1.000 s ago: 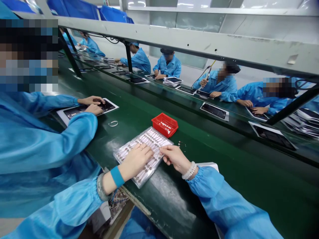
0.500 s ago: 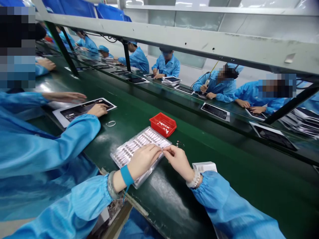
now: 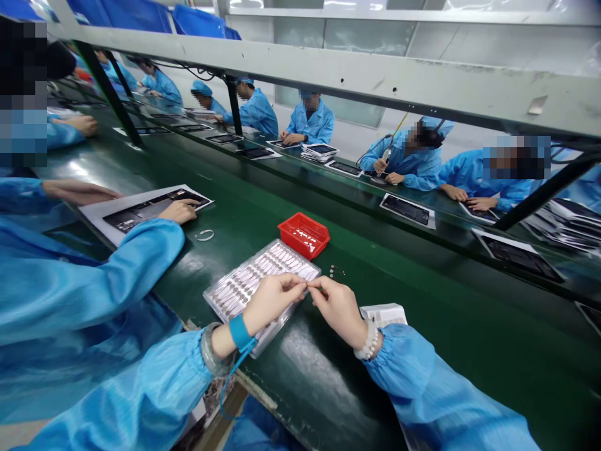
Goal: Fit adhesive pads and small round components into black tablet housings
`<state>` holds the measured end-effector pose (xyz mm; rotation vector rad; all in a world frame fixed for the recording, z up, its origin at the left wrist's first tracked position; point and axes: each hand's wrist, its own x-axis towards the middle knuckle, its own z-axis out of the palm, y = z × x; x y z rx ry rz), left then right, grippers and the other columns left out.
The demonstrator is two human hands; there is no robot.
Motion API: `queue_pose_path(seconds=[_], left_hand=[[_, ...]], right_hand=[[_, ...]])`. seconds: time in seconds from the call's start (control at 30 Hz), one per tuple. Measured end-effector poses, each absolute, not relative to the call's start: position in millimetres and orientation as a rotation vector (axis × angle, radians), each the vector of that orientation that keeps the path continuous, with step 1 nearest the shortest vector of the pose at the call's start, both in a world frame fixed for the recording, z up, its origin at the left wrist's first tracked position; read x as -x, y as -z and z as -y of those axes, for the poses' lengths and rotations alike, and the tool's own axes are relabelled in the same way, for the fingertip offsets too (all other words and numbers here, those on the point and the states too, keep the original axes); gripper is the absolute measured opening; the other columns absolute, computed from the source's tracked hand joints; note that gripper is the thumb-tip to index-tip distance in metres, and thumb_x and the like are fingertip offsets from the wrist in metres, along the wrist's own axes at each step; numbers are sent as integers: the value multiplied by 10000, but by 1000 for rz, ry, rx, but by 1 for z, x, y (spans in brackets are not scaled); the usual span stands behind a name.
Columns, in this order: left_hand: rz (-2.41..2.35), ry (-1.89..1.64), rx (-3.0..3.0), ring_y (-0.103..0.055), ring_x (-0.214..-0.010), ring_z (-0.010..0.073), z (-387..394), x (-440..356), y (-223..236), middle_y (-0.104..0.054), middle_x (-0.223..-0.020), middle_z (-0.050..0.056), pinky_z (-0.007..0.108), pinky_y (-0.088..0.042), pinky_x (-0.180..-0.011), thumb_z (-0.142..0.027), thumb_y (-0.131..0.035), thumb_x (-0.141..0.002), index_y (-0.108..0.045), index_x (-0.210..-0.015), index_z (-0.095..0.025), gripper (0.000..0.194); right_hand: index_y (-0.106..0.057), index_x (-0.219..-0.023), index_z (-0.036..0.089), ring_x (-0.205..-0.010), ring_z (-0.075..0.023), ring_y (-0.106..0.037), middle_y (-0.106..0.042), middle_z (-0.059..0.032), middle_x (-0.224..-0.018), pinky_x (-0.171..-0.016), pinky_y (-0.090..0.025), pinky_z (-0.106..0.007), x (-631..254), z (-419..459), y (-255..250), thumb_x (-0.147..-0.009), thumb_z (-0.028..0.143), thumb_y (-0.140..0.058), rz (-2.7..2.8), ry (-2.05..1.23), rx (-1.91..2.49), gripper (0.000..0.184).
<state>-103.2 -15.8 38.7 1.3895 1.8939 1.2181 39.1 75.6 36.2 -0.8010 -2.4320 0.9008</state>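
My left hand (image 3: 272, 302) reaches over the near right side of a clear plastic tray (image 3: 216, 289), its thumb and fingers pinched together. Opposite it, my right hand (image 3: 339, 308) is also pinched, and the fingertips of both meet just past the tray's right edge. Whatever lies between the fingertips is too small to make out. Rows of small round parts with thin leads (image 3: 244, 275) fill the tray. Behind it stands a red bin (image 3: 304, 235) holding small white pieces. A few loose small parts with leads (image 3: 335, 272) lie on the green bench right of the bin.
At left, a co-worker's hand (image 3: 179, 212) rests on a dark panel device (image 3: 154, 210) on white backing. A white curved strip (image 3: 205, 235) lies between us. A folded paper (image 3: 384, 314) sits beside my right wrist. Devices (image 3: 407, 210) line the far belt; a shelf beam (image 3: 328, 69) crosses above.
Both my hands stay pinched together at nearly the same spot. The co-worker's far hand at left has drawn back left and lower over the device. The view has shifted slightly.
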Motion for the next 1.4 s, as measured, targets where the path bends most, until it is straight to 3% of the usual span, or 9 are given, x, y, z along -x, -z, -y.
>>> queue_pose_path(seconds=[0.2, 0.33, 0.57, 0.67, 0.83, 0.97, 1.23, 1.4], left_hand=[[-1924, -1219, -1401, -634, -641, 154, 11, 100, -38, -677, -671, -5, 232, -483, -599, -325, -480, -753, -639, -719, -181, 217], [-2021, -1168, -1475, -606, -618, 143, 9, 100, -41, -649, -651, -23, 230, -461, -599, -309, -482, -754, -613, -708, -187, 184], [-2338, -1032, -1585, -613, -673, 151, -33, 141, -71, -638, -687, -8, 257, -458, -691, -212, -468, -844, -599, -818, -177, 138], [-2461, -889, -1634, -624, -769, 166, -69, 161, -77, -644, -788, 20, 321, -485, -768, -229, -515, -897, -613, -887, -145, 129], [-2568, -608, -1696, -614, -925, 193, -112, 179, -61, -612, -1069, 69, 400, -524, -809, -343, -566, -912, -579, -1089, -139, 270], [-2576, -474, -1772, -601, -977, 208, -120, 186, -45, -596, -1125, 78, 418, -518, -837, -332, -569, -910, -572, -1119, -150, 278], [-2597, -540, -1926, -563, -1055, 227, -95, 189, -59, -602, -1113, 85, 449, -447, -925, -267, -520, -925, -577, -1104, -140, 227], [-2346, -486, -2104, -601, -892, 191, -47, 182, -72, -669, -887, 45, 295, -445, -835, -175, -454, -874, -649, -867, -181, 195]], right_hand=[[-675, -925, 251, -716, -148, -661, -709, 11, -742, -696, -422, -228, -40, -73, -37, -879, 243, -515, 2512, -748, 803, 167], [-669, -919, 246, -686, -149, -648, -694, 15, -712, -670, -419, -234, -42, -78, -38, -868, 252, -518, 2460, -829, 840, 159], [-645, -783, 215, -745, -132, -604, -650, 1, -841, -667, -402, -229, -60, -90, -23, -829, 207, -524, 2574, -810, 989, 130], [-642, -804, 213, -770, -127, -604, -630, -5, -874, -655, -389, -223, -63, -78, -10, -845, 206, -507, 2726, -731, 1000, 141], [-645, -902, 232, -850, -147, -637, -647, -8, -971, -665, -395, -237, -60, -64, 0, -894, 230, -456, 2865, -607, 1028, 190], [-639, -970, 236, -878, -162, -646, -640, -21, -1044, -673, -412, -251, -64, -68, -1, -908, 271, -470, 2933, -552, 1040, 183], [-638, -977, 229, -878, -164, -648, -642, -21, -1033, -684, -414, -253, -69, -72, -3, -905, 278, -497, 2959, -539, 1013, 166], [-627, -948, 226, -836, -160, -641, -636, -23, -999, -663, -403, -250, -76, -74, -15, -906, 263, -497, 2923, -507, 971, 142]])
